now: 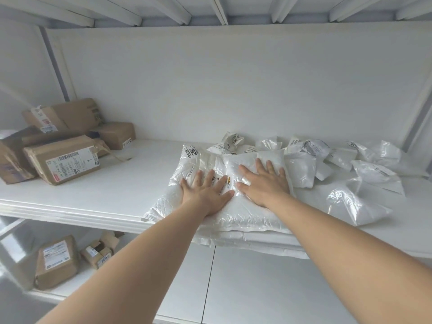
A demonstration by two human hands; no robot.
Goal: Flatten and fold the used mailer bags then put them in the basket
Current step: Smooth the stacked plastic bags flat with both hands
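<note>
White plastic mailer bag (236,215) lies under both palms. Your left grip (207,189) and right grip (264,181) are released, fingers spread flat, pressing it but holding nothing. Its near edge hangs over the shelf (112,183) lip behind your wrists, so pushing toward yourself could slide the slick film off. Crumpled mailers (346,164) heap beyond the right grip, and cardboard boxes (63,160) sit well left of the left grip. No basket shows.

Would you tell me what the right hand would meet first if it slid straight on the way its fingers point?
Probably the heap of crumpled white plastic mailer bags just behind the puffy white mailer bag the right hand presses; depth is unclear.
</note>
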